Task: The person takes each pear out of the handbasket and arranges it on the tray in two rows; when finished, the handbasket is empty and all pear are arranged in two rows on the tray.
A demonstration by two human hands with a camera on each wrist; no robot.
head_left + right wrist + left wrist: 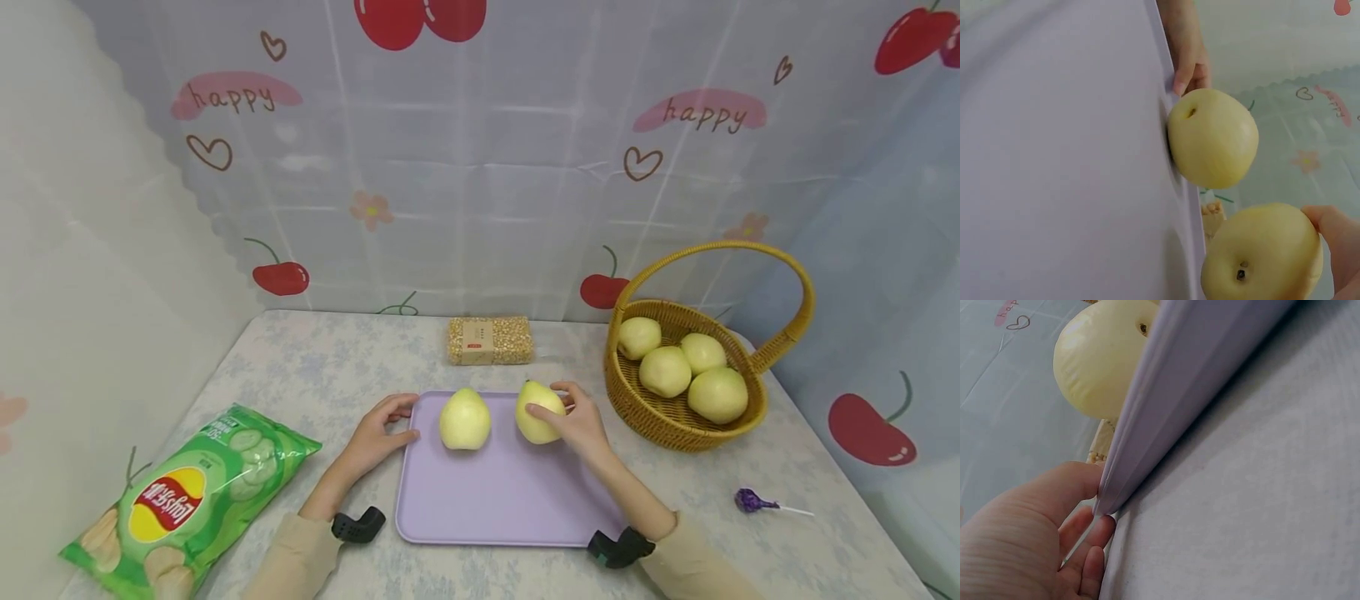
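Note:
A pale yellow-green pear is in my right hand, over the back right part of the lilac tray. Its blossom end faces the right wrist camera, and the frames leave unclear whether it touches the tray. To its left, a second pear stands upright on the tray, seen also in the left wrist view as a pear. My left hand holds the tray's back left corner, thumb against the rim and fingers around the corner's outer side.
At the right, a wicker basket with a tall handle holds several pears. A purple-wrapped lollipop lies in front of it. Behind the tray is a pack of yellow kernels. On the left lies a green chip bag.

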